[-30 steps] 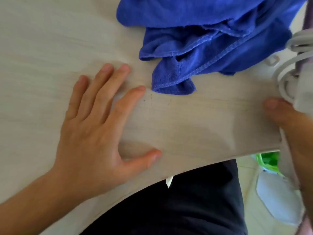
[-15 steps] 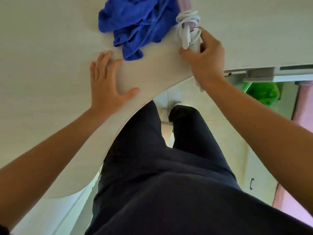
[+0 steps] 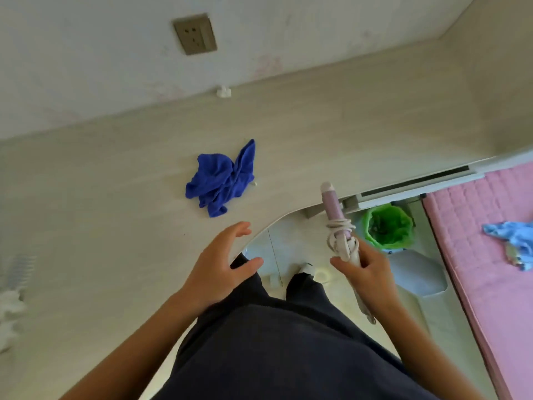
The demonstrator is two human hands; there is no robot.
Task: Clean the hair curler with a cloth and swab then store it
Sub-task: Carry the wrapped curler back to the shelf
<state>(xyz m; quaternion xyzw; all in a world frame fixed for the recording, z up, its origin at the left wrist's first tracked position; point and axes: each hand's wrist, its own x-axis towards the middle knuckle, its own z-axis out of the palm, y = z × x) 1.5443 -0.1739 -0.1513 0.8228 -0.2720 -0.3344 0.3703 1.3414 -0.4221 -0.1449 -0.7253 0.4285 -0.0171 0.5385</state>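
The right hand (image 3: 366, 269) has its grip clenched on the handle of the hair curler (image 3: 336, 219), barrel up and cord wound round it, likely ready for storing, clear of the bench (image 3: 115, 212). The left hand (image 3: 219, 267) hovers released. The blue cloth (image 3: 220, 180) lies crumpled on the bench, apparently set aside.

you have one hair curler (image 3: 332, 204), one blue cloth (image 3: 220, 180), one green bin (image 3: 388, 227), one wall socket (image 3: 194, 34), and two hands: left (image 3: 220, 267), right (image 3: 367, 274).
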